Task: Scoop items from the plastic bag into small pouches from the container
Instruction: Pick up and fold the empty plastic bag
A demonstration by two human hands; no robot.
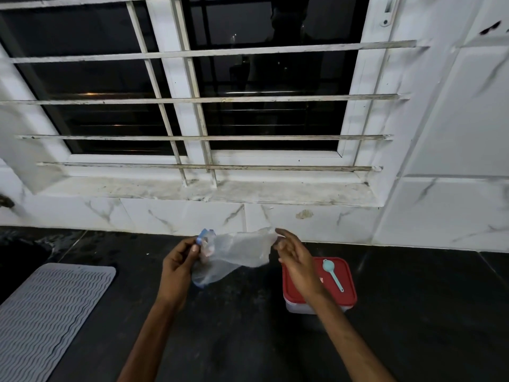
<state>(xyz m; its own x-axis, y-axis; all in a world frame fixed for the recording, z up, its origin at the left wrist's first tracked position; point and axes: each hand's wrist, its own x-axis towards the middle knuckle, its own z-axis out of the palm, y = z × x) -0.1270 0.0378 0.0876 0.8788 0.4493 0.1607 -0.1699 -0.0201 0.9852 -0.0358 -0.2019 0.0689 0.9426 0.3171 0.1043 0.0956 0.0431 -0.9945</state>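
You've got the bag [237, 255] up in the air over the desk [248, 340], stretched between both hands. Your left hand [180, 257] pinches the blue-edged end, and your right hand [292, 255] looks to be nipping the far corner between thumb and fingers. The hands are well apart and each is clamped on plastic.

The job right now, I'd say, is getting that bag open. Find the mouth at the blue strip and peel the two layers apart gently. Hold the mouth upward so nothing spills, then set the bag down where it will stand open.

The container [349, 288] sits on the desk just beside your right wrist with its red lid on. The scoop [332, 274] lies on top of the lid, so lift it off before opening the container.

The count: one bag, one container, one scoop and one grey mat [49, 307] off to the left. No pouches are in sight, and they're presumably under that lid. The bag's contents are too blurred to count.
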